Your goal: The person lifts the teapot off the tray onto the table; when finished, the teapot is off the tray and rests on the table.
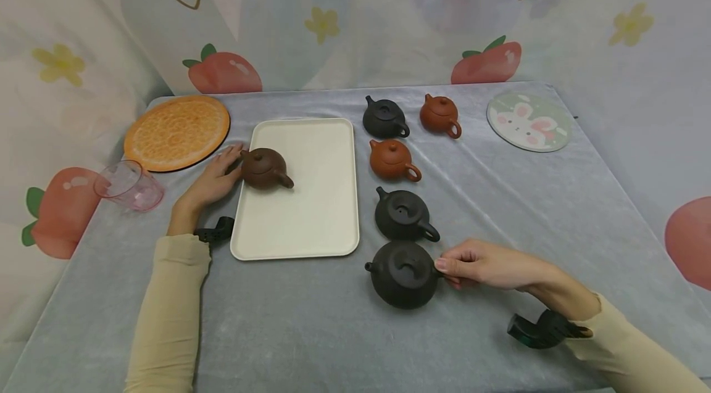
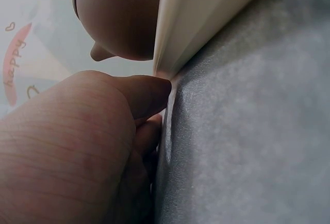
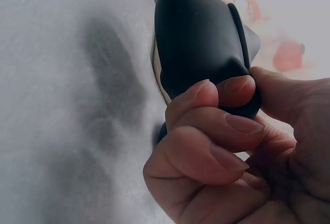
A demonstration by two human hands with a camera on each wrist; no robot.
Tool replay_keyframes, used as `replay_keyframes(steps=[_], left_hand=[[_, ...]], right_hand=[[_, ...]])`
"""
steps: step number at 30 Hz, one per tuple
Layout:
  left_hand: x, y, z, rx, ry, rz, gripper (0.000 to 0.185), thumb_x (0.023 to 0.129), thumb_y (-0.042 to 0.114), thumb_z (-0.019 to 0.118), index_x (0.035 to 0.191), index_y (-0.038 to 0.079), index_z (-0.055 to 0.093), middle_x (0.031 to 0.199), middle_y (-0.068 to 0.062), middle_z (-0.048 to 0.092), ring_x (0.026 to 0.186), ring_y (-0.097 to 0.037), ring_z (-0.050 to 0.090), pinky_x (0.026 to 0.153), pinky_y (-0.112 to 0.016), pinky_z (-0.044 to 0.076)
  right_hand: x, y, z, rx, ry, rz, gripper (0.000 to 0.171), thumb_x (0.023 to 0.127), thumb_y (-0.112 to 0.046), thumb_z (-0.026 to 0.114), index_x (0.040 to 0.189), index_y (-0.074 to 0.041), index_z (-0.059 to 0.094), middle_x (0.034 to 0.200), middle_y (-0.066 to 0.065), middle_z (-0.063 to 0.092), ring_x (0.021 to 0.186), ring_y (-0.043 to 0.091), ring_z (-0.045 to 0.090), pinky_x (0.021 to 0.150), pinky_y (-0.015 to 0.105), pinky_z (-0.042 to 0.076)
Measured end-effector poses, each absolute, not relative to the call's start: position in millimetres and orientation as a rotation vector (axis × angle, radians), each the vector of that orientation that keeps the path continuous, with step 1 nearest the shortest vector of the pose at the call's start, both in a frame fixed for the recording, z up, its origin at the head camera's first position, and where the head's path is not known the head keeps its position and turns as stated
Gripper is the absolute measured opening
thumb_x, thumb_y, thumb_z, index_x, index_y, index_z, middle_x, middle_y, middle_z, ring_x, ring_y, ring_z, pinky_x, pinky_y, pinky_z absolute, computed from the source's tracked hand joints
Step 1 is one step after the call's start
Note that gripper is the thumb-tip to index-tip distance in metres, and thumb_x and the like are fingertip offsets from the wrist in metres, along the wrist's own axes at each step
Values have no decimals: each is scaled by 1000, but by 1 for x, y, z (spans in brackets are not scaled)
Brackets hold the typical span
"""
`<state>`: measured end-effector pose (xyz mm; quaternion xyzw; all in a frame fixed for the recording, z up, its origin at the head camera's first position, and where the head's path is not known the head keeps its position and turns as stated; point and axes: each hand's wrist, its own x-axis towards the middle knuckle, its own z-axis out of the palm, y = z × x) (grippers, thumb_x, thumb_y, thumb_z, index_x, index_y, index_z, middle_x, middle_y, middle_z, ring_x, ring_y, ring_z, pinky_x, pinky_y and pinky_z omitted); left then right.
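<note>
In the head view my right hand [image 1: 483, 264] grips the handle of a large black teapot [image 1: 404, 279], its spout pointing left. A shadow apart from this teapot [image 3: 198, 35] shows on the cloth in the right wrist view, so it seems raised. My left hand [image 1: 213, 178] lies on the cloth at the left edge of a cream tray [image 1: 302, 220], its thumb [image 2: 149, 94] against or very near the rim. On that tray sits a brown teapot [image 1: 263, 168], close to the left fingers. Some left fingers are hidden in the left wrist view.
Right of the tray stand another black teapot [image 1: 401, 214], an orange-brown teapot [image 1: 390, 160], a small black teapot [image 1: 383, 118] and a reddish teapot [image 1: 439, 114]. A bunny mat [image 1: 529, 123] lies far right. An orange round mat [image 1: 178, 132] and a pink glass [image 1: 130, 186] are left.
</note>
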<state>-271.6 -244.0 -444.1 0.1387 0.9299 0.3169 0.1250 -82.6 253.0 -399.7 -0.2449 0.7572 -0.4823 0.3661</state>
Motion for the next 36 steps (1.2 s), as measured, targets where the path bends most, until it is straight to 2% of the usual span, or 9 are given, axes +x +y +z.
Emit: replay_keyframes(steps=[15, 18, 25, 36], left_hand=[[-273, -243, -444, 413, 2715, 922, 62, 106, 37, 36, 155, 2, 21, 163, -19, 5, 151, -37, -4, 121, -56, -3], [-273, -243, -444, 412, 2718, 920, 62, 106, 37, 37, 155, 3, 21, 163, -19, 5, 151, -36, -4, 121, -56, -3], [-272, -244, -447, 426, 2715, 954, 62, 106, 38, 36, 153, 0, 25, 163, -19, 5, 150, -38, -5, 120, -59, -2], [-273, -244, -446, 391, 2704, 943, 65, 105, 42, 35, 155, 4, 20, 164, -18, 2, 150, -38, -7, 119, -60, -3]], right_hand=[[-72, 273, -405, -644, 1917, -1282, 40, 107, -16, 39, 74, -3, 57, 60, 20, 34, 51, 2, 32, 43, 36, 28], [-71, 278, -407, -639, 1906, -1293, 39, 107, -14, 38, 74, -3, 57, 59, 19, 33, 49, 6, 30, 42, 36, 27], [-68, 290, -410, -602, 1837, -1344, 39, 107, -12, 34, 78, 2, 55, 63, 22, 36, 48, 24, 26, 45, 41, 27], [-61, 311, -408, -576, 1879, -1309, 39, 107, -11, 33, 80, 4, 57, 60, 18, 32, 48, 25, 26, 46, 41, 29]])
